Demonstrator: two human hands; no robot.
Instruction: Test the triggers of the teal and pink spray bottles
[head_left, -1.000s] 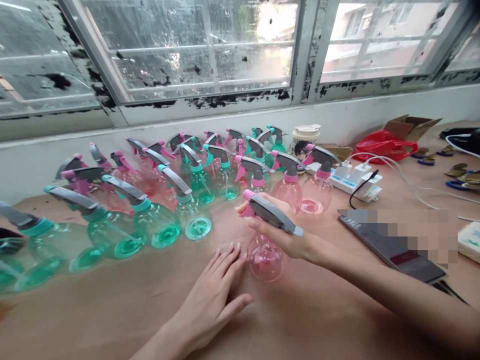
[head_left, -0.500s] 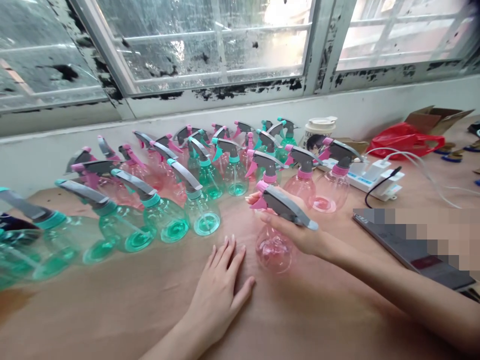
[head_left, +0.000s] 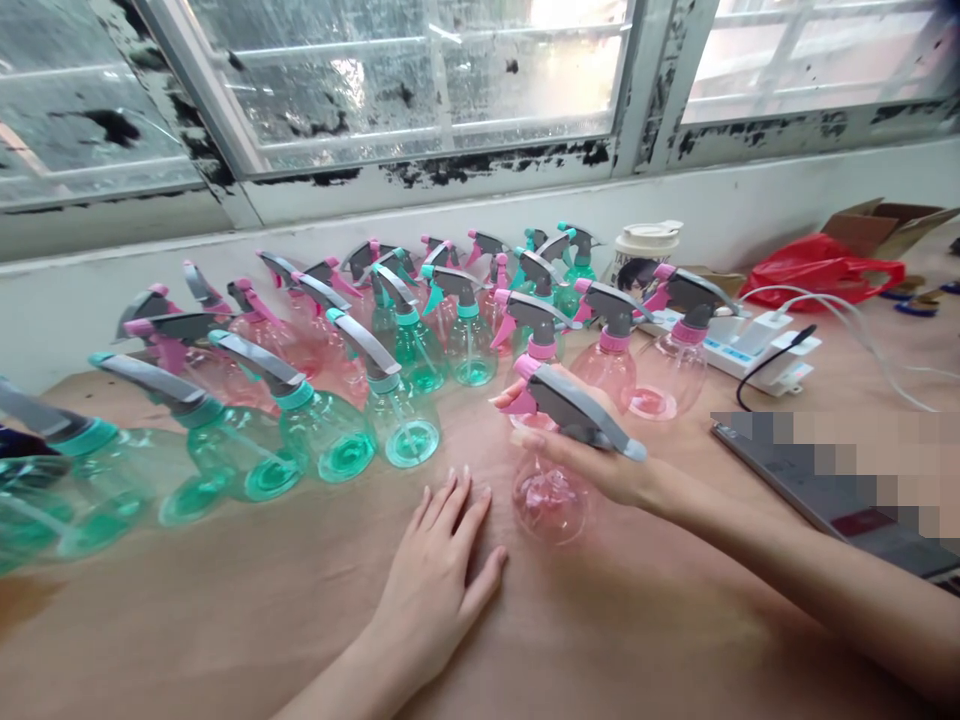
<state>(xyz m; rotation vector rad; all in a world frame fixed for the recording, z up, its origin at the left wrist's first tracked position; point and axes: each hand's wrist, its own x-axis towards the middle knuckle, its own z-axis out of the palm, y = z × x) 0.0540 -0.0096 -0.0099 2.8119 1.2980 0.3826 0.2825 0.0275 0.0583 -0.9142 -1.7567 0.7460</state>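
My right hand is wrapped around the neck of a pink spray bottle, under its grey and pink trigger head. The bottle is upright, and whether its base touches the table cannot be made out. Flat on the table lies my left hand, fingers spread, holding nothing. Beyond its fingertips stands a green spray bottle, the nearest in a row of several green ones to the left. Right behind the held bottle are more pink spray bottles.
Several more pink and green bottles crowd toward the window wall. At the right are a lidded cup, a white power strip with cables, a red plastic bag, an open cardboard box and a dark flat device, partly blurred out.
The view has shifted slightly. Both hands keep their places, the left flat on the table and the right around the pink spray bottle.
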